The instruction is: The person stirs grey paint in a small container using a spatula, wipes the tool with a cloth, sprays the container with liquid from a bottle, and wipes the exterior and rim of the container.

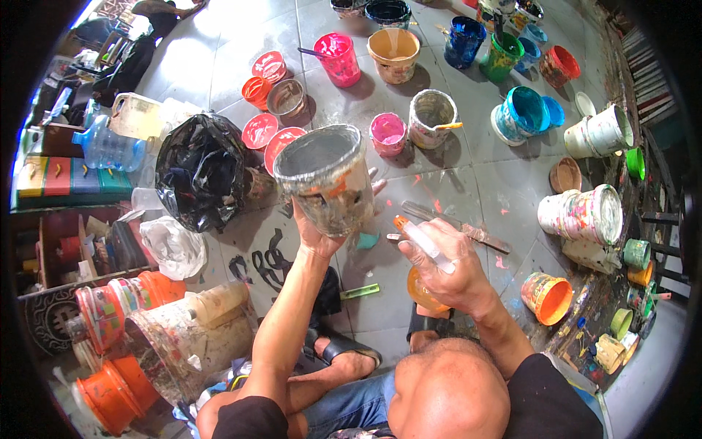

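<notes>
My left hand holds up a paint-smeared tub from below and behind, its fingertips showing past the right side. The tub is tilted, with its grey inside toward me. In my right hand is a translucent whitish stick-like tool with an orange end; its kind is unclear. A small white piece sticks out near my fingertips, too small to name. Below that hand, partly hidden, is an orange-yellow rounded container. Long flat paint-stained sticks lie on the floor just beyond my right hand.
Open paint tubs stand ahead, among them a pink one, a tan one and a blue one. A black bag stands left. Stained buckets lie lower left. White tubs and an orange tub are right.
</notes>
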Demonstrator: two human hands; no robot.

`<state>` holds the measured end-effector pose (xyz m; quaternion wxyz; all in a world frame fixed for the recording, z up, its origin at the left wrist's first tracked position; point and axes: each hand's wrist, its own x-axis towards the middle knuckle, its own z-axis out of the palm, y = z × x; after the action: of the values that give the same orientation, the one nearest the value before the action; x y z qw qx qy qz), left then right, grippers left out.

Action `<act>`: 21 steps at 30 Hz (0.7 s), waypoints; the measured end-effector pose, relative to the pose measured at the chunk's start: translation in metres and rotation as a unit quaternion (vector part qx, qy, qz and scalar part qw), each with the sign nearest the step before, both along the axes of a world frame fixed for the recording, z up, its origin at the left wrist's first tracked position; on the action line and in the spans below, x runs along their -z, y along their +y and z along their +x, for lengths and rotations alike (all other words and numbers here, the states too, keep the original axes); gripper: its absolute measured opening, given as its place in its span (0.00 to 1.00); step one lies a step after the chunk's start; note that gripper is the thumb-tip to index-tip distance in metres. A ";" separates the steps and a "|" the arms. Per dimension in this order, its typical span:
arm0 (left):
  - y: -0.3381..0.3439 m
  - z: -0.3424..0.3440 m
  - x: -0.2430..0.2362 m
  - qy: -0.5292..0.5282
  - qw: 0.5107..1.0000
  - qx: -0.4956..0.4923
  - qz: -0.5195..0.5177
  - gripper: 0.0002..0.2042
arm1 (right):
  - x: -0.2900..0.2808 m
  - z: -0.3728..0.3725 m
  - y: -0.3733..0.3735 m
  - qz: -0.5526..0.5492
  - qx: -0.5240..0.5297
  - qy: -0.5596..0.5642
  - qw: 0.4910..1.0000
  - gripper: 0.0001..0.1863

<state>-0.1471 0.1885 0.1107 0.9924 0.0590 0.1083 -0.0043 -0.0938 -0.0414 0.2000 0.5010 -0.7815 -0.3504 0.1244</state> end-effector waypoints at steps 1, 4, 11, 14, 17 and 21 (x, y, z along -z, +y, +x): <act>-0.002 -0.001 -0.002 -0.021 0.999 0.022 0.023 0.54 | -0.001 0.000 0.000 0.010 0.005 0.009 1.000 0.13; 0.003 -0.006 0.003 -0.031 0.996 0.068 0.047 0.43 | -0.001 -0.001 0.003 -0.028 -0.027 0.031 0.999 0.12; 0.002 -0.011 0.032 -0.027 0.993 0.060 -0.099 0.37 | 0.012 0.001 -0.004 0.030 -0.036 0.073 0.996 0.14; 0.008 -0.016 0.019 0.068 0.975 0.091 -0.192 0.35 | 0.014 0.007 -0.018 -0.024 -0.055 0.222 0.973 0.15; 0.012 -0.031 0.015 0.090 0.973 0.066 -0.204 0.38 | 0.018 0.006 -0.023 0.008 -0.044 0.240 0.970 0.16; 0.029 -0.037 0.001 0.146 0.972 0.176 0.051 0.41 | 0.012 0.012 -0.019 -0.021 -0.076 0.305 0.949 0.18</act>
<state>-0.1842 0.2180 0.1094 0.9451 0.1268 0.2401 -0.1818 -0.0815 -0.0609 0.1883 0.5561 -0.6878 -0.2366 0.4021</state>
